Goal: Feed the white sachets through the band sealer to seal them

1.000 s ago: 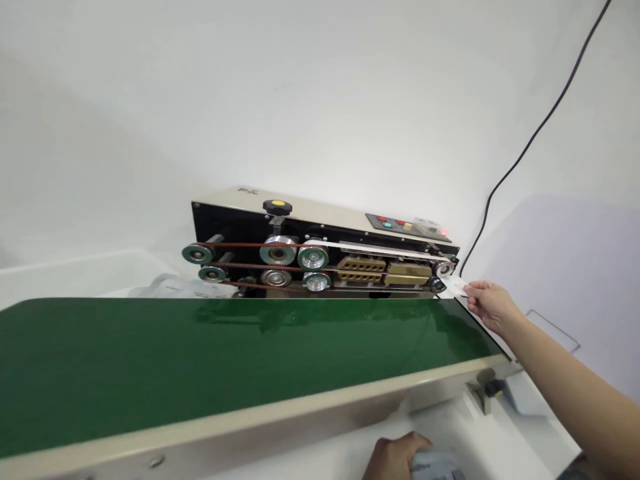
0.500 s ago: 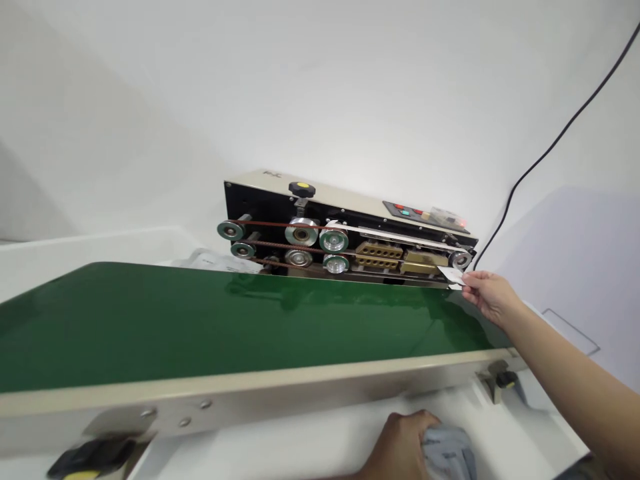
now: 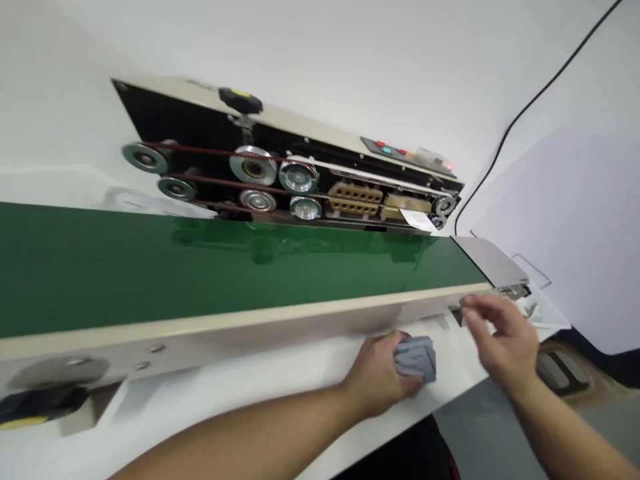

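My left hand (image 3: 383, 373) is closed around a bundle of grey, folded-looking packets (image 3: 416, 358) on the white surface in front of the conveyor. To its right, my right hand (image 3: 503, 340) hovers near the conveyor's front edge, slightly blurred. Its thumb and forefinger curve loosely with a small gap, and I see nothing between them. A small flat white packet (image 3: 419, 220) sticks out at the right end of the band sealing machine (image 3: 300, 140), beside its brass block (image 3: 405, 203) and rollers.
A green conveyor belt (image 3: 250, 273) runs along the front of the machine, with a metal end plate (image 3: 490, 260) at right. Black knobs (image 3: 43, 405) sit at the lower left. A black cable (image 3: 535, 90) hangs along the wall. Pale packets (image 3: 165, 203) lie behind the belt.
My right hand has let go of the white packet at the machine and moved down toward the grey bundle. The packet has shifted left into the machine. The view has tilted down.
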A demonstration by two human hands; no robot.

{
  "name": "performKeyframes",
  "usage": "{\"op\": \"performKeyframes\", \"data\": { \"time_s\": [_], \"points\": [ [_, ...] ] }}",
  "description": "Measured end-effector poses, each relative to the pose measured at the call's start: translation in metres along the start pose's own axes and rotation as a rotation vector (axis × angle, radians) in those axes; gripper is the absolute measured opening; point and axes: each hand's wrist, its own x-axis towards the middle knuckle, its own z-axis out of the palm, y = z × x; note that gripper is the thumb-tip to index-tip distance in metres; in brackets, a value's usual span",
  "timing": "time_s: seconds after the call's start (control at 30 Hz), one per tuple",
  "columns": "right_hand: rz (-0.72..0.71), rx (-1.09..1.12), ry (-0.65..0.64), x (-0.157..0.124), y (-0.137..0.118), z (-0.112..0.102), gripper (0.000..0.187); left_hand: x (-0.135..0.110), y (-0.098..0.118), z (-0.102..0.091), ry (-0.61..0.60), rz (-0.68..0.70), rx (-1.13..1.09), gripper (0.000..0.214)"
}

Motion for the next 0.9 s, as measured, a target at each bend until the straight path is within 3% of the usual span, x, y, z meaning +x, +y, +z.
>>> {"op": "performKeyframes", "data": {
  "time_s": [0.13, 0.23, 0.4, 0.6, 0.9],
  "points": [
    [0.229, 0.123, -0.183, -0.067, 0.009, 0.016, 0.019, 0.002, 0.002, -0.002, 0.078, 0.012, 0.123, 0.038],
    [0.364, 0.269, -0.244, -0.086, 0.013, 0.031, 0.016, 0.002, 0.001, 0.000, 0.067, -0.018, 0.145, 0.043],
    [0.487, 0.327, -0.260, -0.081, 0.010, 0.033, 0.015, 0.001, 0.003, 0.001, 0.075, -0.046, 0.145, 0.045],
    [0.742, 0.589, -0.356, -0.075, 0.018, 0.035, 0.024, 0.002, 0.001, 0.000, 0.079, -0.030, 0.161, 0.050],
    [0.992, 0.832, -0.215, -0.074, 0.010, 0.035, 0.036, 0.003, -0.001, 0.000, 0.079, -0.010, 0.126, 0.049]
  ]
}}
